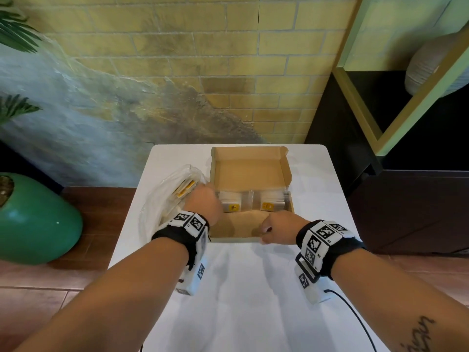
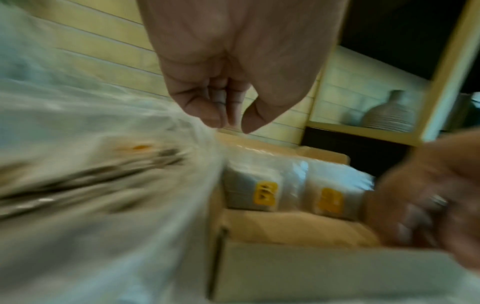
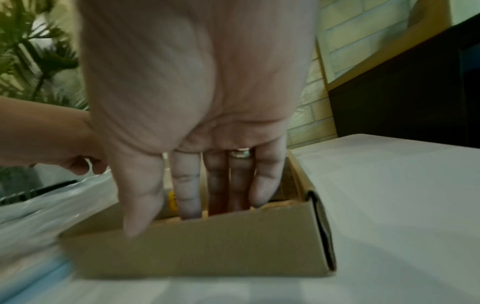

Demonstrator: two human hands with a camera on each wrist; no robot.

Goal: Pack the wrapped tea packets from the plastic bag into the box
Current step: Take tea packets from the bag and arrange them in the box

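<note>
Two stacks of wrapped tea packets [image 1: 247, 203] stand side by side in the middle of the open brown box [image 1: 236, 228], near the centre of the frame. More packets lie in the plastic bag [image 1: 162, 207], just left of the box on the white worktop [image 1: 253, 288]. The left hand [image 1: 203, 203] hovers between bag and box. Its grip is loose, fingers [image 2: 218, 107] curled, holding nothing. The right hand [image 1: 279, 224] grasps the box's near wall, thumb outside, fingers [image 3: 187, 185] inside. A green pot [image 1: 38, 219] sits at the left edge.
</note>
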